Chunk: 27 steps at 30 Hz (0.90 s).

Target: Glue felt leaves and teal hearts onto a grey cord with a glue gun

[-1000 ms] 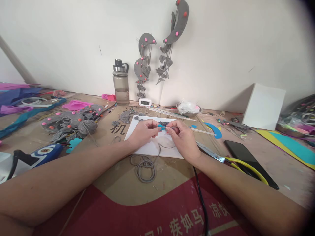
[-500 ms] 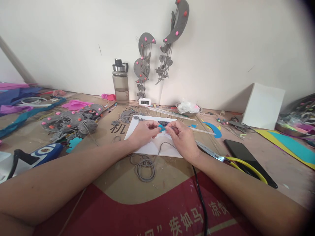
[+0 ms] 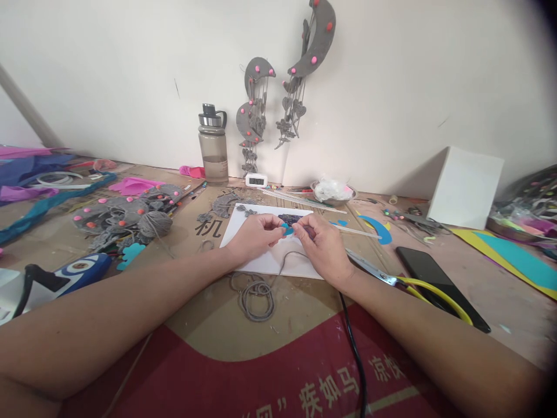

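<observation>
Over a white board (image 3: 243,238), my left hand (image 3: 257,235) and my right hand (image 3: 321,244) meet fingertip to fingertip. Both pinch a small blue piece (image 3: 288,229), whose exact shape is partly hidden by the fingers. Just behind the fingers lies a dark grey wound bundle (image 3: 287,219) on the board. A strand of grey yarn (image 3: 282,264) runs from under my right hand to a loose coil of grey yarn (image 3: 256,302) in front of the board. Small blue cut pieces (image 3: 343,223) lie right of my right hand.
Yellow-handled scissors (image 3: 391,281) and a black phone (image 3: 435,278) lie on the right. Left are a blue-and-white glue gun (image 3: 78,271), a yarn ball (image 3: 155,224) and grey crescents (image 3: 113,213). A bottle (image 3: 213,145) stands by the wall, and grey crescent mobiles (image 3: 257,72) hang there.
The blue piece has shifted slightly in the fingertips and shows a broader face. Both hands stay in nearly the same place.
</observation>
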Each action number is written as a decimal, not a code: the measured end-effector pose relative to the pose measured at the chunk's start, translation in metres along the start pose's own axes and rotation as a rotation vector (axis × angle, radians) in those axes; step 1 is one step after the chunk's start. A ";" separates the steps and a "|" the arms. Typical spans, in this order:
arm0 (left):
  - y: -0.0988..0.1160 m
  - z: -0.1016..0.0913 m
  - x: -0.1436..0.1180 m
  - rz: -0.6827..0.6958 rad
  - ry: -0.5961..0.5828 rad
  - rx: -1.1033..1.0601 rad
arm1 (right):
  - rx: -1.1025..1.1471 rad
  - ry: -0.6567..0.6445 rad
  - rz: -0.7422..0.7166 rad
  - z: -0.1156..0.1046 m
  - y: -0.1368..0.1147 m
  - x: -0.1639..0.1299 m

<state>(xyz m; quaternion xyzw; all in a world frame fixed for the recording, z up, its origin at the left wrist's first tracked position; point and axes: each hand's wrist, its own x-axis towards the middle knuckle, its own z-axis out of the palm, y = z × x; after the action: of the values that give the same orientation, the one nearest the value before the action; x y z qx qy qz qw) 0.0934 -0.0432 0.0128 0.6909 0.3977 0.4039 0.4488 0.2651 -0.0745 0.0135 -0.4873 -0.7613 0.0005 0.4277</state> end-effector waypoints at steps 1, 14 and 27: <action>0.000 0.000 0.000 -0.003 0.001 -0.002 | -0.001 -0.002 0.000 0.000 0.000 0.000; -0.012 -0.001 0.005 -0.016 0.001 -0.091 | 0.002 -0.018 0.018 0.000 0.001 -0.001; -0.014 -0.001 0.005 0.003 -0.014 -0.088 | 0.014 -0.050 0.051 -0.001 0.000 -0.002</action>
<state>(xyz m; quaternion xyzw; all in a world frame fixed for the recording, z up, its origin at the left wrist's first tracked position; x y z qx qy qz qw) 0.0912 -0.0347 0.0012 0.6739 0.3755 0.4166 0.4809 0.2660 -0.0763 0.0133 -0.5035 -0.7590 0.0287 0.4119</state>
